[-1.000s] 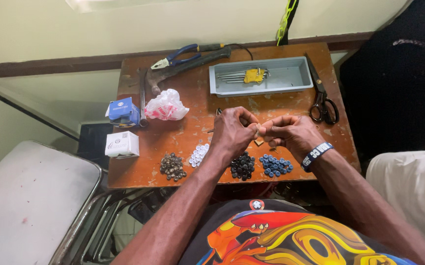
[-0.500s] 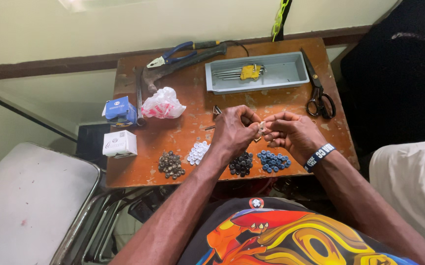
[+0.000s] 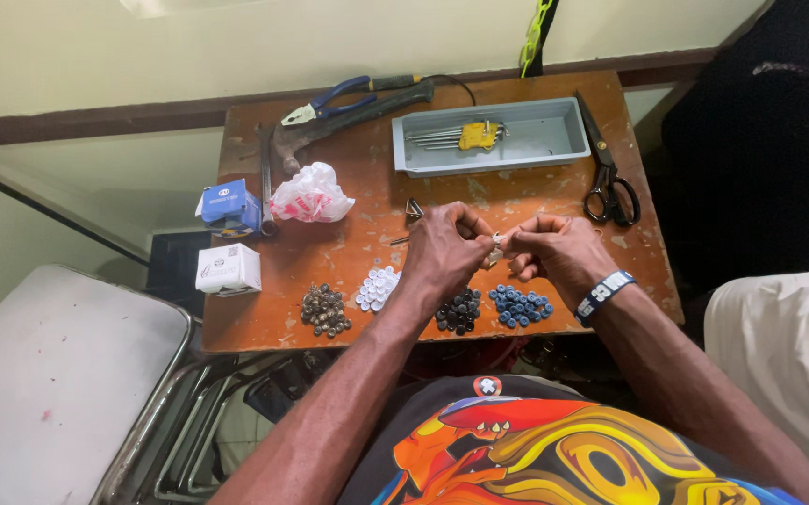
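Both grips — left hand [image 3: 446, 251], right hand [image 3: 554, 252] — pinched on one small pale piece [image 3: 497, 245], its axis too tiny to tell.

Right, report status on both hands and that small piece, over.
Left hand and right hand meet above the table, fingertips pinching a small pale piece. Blue buttons and dark buttons lie just below. Nothing obstructing.

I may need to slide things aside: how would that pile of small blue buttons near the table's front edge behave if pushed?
The blue buttons lie loose in a heap, so they would probably scatter rather than move together. They look small and light. Being near the wooden table's front edge, some could drop off.
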